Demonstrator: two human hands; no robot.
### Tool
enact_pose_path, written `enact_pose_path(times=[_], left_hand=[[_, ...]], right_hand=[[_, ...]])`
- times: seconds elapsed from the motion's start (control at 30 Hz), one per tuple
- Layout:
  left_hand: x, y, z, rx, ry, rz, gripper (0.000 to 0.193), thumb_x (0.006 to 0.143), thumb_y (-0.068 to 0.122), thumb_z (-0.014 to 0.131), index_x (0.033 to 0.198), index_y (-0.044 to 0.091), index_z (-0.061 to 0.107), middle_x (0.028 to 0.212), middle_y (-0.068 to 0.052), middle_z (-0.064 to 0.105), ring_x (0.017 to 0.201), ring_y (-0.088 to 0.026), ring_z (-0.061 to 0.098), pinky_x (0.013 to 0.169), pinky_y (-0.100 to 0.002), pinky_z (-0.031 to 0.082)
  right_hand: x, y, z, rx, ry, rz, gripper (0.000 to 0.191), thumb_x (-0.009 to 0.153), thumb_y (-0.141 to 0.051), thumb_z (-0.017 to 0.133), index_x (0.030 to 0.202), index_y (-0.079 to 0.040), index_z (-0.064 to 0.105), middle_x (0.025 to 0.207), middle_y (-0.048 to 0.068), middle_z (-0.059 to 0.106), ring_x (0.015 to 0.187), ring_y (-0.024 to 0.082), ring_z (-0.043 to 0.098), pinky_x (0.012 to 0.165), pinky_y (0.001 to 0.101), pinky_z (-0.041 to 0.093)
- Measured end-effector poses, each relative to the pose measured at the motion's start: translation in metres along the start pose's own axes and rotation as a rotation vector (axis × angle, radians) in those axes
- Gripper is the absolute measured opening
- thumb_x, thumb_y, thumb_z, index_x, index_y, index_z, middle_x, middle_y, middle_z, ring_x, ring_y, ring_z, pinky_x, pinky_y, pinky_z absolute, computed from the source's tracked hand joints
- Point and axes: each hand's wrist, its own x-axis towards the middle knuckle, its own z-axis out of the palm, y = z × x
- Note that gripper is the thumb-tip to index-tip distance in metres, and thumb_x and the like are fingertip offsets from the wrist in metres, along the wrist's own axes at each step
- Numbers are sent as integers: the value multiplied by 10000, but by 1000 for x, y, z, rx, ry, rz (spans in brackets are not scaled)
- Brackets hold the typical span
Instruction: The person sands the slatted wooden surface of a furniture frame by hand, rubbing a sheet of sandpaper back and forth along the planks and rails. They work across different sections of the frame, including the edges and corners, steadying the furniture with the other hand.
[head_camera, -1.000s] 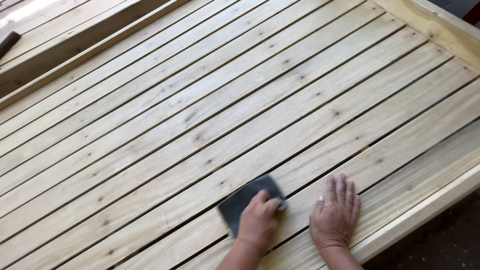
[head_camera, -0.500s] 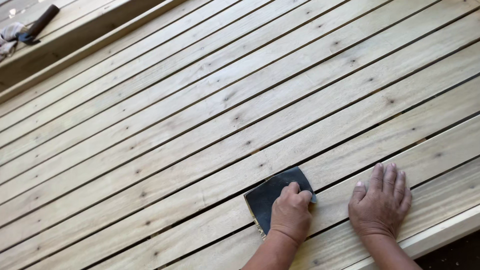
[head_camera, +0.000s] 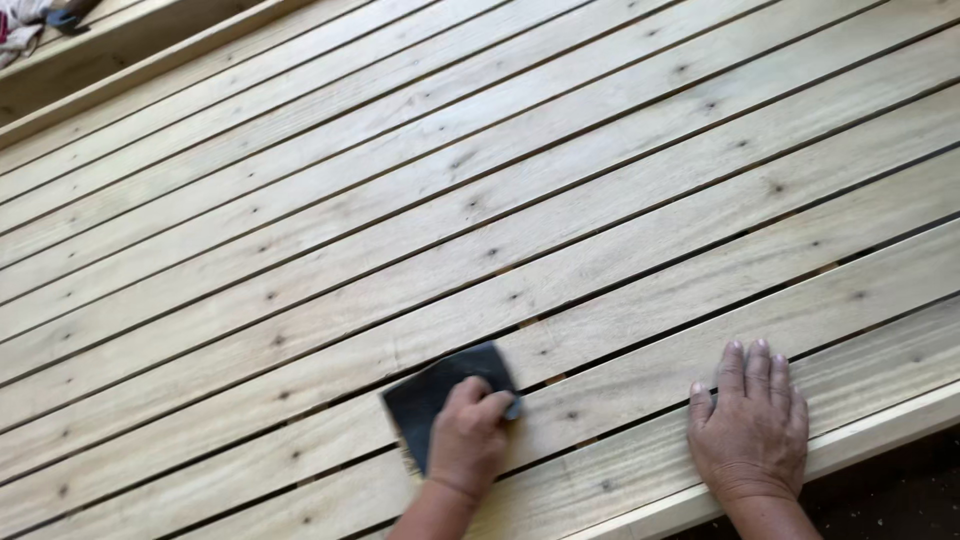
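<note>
While flat, hands (head_camera: 750, 420) on slats (head_camera: 600, 270)

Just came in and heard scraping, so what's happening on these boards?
A person leans over a frame of pale wooden slats. The left hand presses a dark sheet of sandpaper flat on one slat. The right hand lies flat, fingers spread, on the slats near the frame's edge.

Open slats (head_camera: 480, 200) across the upper and middle frame, left hand (head_camera: 465, 440) on sandpaper (head_camera: 440, 395) lower centre, right hand (head_camera: 750, 430) lower right, rags (head_camera: 30, 20) upper left corner
</note>
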Motion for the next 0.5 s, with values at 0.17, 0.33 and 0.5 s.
enact_pose_path(times=[0.17, 0.33, 0.5], left_hand=[[56, 77, 91, -63, -71, 74, 50, 818, 65, 653, 822, 103, 684, 965, -133, 620, 964, -357, 630, 797, -462, 557], [3, 10, 7, -6, -1, 47, 244, 773, 24, 660, 977, 124, 749, 1022, -122, 650, 979, -340, 648, 774, -435, 562], [-64, -87, -88, 207, 16, -145, 291, 727, -18, 658, 938, 136, 788, 906, -68, 666, 892, -292, 652, 795, -394, 568]], right_hand=[[-6, -12, -9, -25, -76, 33, 786, 968, -594, 322, 1618, -157, 250, 1685, 121, 229, 1555, 272, 189, 1213, 467, 181], [-2, -7, -11, -34, -102, 21, 791, 963, -593, 316, 1618, -158, 226, 1684, 129, 199, 1545, 281, 166, 1207, 467, 159], [2, -11, 1, 13, -65, 53, 789, 958, -569, 333, 1617, -153, 220, 1686, 131, 200, 1555, 297, 156, 1208, 484, 153]])
